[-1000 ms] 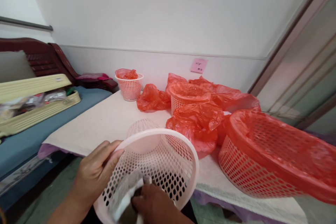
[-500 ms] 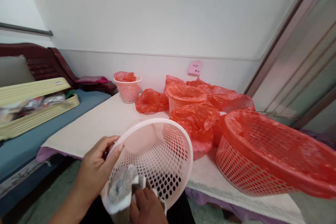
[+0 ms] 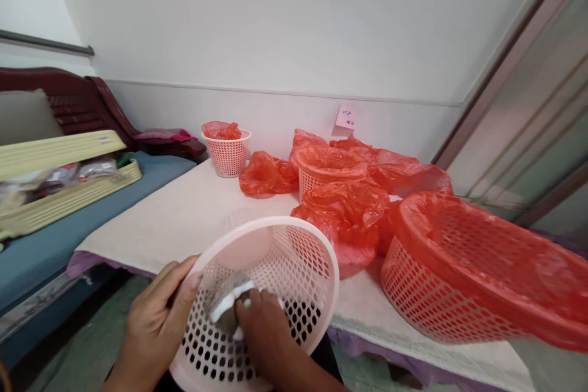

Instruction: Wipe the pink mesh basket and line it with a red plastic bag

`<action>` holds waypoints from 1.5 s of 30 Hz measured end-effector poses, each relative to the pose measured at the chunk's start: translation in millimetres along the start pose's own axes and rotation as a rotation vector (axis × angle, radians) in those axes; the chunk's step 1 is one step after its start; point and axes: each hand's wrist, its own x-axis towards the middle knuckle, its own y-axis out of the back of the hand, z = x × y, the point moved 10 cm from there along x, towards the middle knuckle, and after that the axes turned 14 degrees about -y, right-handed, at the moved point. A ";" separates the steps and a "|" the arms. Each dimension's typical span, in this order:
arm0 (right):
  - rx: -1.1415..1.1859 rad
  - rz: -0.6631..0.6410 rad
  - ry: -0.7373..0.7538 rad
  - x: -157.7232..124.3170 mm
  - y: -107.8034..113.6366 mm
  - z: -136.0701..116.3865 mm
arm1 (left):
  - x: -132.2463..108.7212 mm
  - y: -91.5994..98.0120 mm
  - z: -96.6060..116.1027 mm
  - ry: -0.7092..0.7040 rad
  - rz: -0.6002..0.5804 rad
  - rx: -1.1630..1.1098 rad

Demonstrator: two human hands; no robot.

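A pale pink perforated plastic basket [image 3: 294,257] is tipped toward me near the table's front edge, its mouth facing up and to me. My left hand [image 3: 158,324] grips its rim on the left, fingers curled over the edge. Inside the basket, my right hand [image 3: 261,334] is closed on a white and grey cloth [image 3: 225,309], pressing it against the lower inner wall.
A large basket lined with a red bag [image 3: 463,282] sits at right on the cloth-covered table [image 3: 184,214]. Behind are loose red bags [image 3: 349,220], a lined basket [image 3: 324,168] and a small basket [image 3: 228,150]. A cream tray [image 3: 64,187] lies on the blue bed at left.
My right hand has moved the cloth up from the basket's near rim into its inside. The basket has tipped a little and my left hand has shifted lower along the rim.
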 end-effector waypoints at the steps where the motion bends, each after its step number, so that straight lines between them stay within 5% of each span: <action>1: -0.077 -0.005 -0.044 6.7 -1.5 15.2 | 2.4 -3.7 3.0 -0.047 -0.031 0.002; 5: -0.139 0.035 -0.132 17.8 9.4 46.6 | 8.9 -15.7 10.3 -0.234 -0.144 0.042; 12: 0.141 -0.062 0.162 -37.9 3.8 -17.2 | 34.3 -13.9 2.3 -0.300 -0.186 0.113; 18: -0.010 0.360 0.210 -59.6 8.2 -20.6 | 43.0 -22.1 -5.9 -0.199 -0.202 0.063; 24: -0.046 0.414 0.243 -58.4 -14.5 -26.6 | 43.7 -27.8 9.8 -0.210 -0.199 0.070; 30: 0.544 0.241 0.083 -43.7 44.5 -29.6 | -5.7 -21.1 -6.5 0.005 -0.115 0.058; 34: 0.817 0.160 0.169 -35.0 81.5 -42.4 | -33.7 -7.1 -12.6 0.080 -0.006 0.117; 37: 0.556 0.093 0.198 -21.1 56.1 -47.0 | -24.3 4.0 -1.6 0.009 0.030 0.103; 41: 0.004 -0.032 -0.004 13.7 -9.4 -8.9 | -2.5 -1.0 23.0 -0.185 -0.105 0.090; 45: -0.080 -0.003 -0.163 52.9 -16.5 38.0 | -3.0 -13.4 36.3 -0.305 -0.197 0.071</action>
